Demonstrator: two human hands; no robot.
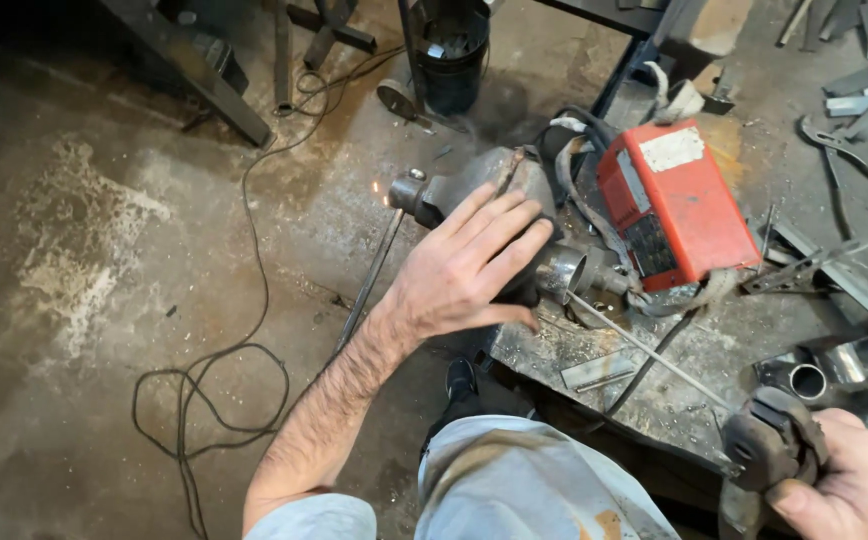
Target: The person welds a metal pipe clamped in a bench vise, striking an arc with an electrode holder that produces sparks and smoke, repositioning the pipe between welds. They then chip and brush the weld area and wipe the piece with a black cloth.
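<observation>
Right hand (849, 480) gripping tool (769, 445), seemingly.

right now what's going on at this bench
A person stands at a cluttered metal workbench. The left hand lies spread over the top of a bench vise, beside a short shiny metal tube. The right hand grips a dark electrode holder with a thin rod reaching toward the tube. A red welding machine sits behind, and a black cable loops over the concrete floor.
</observation>
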